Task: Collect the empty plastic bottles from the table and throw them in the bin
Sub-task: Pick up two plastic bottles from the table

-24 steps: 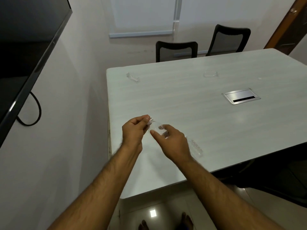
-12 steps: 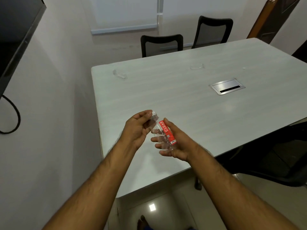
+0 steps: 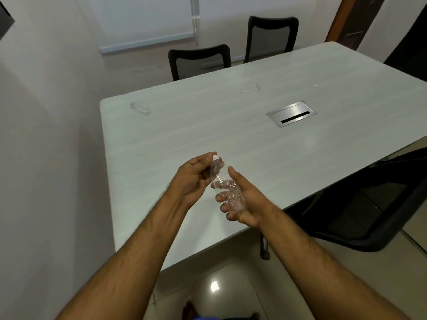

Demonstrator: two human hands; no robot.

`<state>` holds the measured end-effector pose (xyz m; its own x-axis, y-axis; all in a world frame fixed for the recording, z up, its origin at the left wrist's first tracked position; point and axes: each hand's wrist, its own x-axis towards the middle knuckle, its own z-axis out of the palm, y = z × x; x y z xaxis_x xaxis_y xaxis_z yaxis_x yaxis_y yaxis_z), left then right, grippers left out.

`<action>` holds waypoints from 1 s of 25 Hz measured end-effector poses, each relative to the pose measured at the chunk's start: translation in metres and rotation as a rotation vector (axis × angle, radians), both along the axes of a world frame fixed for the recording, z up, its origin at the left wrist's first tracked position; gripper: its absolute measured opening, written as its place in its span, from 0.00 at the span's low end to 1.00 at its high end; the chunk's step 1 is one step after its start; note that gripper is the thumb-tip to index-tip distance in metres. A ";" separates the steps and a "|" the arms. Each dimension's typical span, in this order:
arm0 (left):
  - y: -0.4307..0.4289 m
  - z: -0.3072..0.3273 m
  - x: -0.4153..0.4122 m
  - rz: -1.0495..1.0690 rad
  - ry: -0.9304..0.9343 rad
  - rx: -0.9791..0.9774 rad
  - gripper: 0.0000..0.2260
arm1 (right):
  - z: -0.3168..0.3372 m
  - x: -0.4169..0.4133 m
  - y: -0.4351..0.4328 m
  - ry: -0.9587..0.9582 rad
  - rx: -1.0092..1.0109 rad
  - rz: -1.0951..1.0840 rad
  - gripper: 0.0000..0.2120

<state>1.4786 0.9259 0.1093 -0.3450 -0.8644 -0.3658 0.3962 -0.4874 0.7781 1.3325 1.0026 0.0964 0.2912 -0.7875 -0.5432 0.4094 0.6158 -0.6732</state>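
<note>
A small clear plastic bottle [image 3: 223, 183] is held above the near part of the pale table [image 3: 231, 135]. My right hand [image 3: 242, 199] wraps its fingers around the bottle's body from below. My left hand [image 3: 196, 176] pinches the bottle's cap end with thumb and fingers. A second clear bottle [image 3: 139, 108] lies on its side at the table's far left. A third clear bottle [image 3: 249, 88] lies near the table's far edge in the middle. No bin is in view.
A metal cable hatch [image 3: 291, 114] is set into the table at the right. Two black chairs [image 3: 200, 61] [image 3: 271, 35] stand behind the far edge, another black chair [image 3: 365, 204] at the near right. A wall runs along the left.
The bottle has turned in my right hand, so its red label no longer shows. The view has shifted, and both hands stay on the bottle.
</note>
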 end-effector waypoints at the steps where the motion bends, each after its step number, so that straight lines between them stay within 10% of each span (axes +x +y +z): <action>1: 0.001 -0.004 -0.010 -0.015 -0.016 -0.001 0.08 | -0.007 -0.009 0.002 -0.091 0.032 -0.004 0.29; 4: 0.004 -0.027 -0.041 -0.022 -0.171 -0.015 0.08 | -0.027 -0.032 0.007 -0.051 0.105 -0.062 0.32; 8: 0.001 -0.084 -0.071 0.110 -0.782 -0.004 0.09 | -0.052 -0.056 0.011 0.465 0.210 -0.313 0.28; 16: -0.024 -0.172 -0.104 -0.164 -1.178 0.308 0.42 | -0.091 -0.073 -0.009 0.673 0.296 -0.460 0.25; 25: -0.040 -0.126 -0.204 -0.271 -0.658 0.117 0.26 | -0.069 -0.162 -0.005 0.585 0.299 -0.804 0.27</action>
<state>1.2745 0.8863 -0.0164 -0.2183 -0.7221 -0.6564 -0.2834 -0.5967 0.7507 1.1706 0.9973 0.0274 -0.6330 -0.4419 -0.6357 0.4317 0.4801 -0.7636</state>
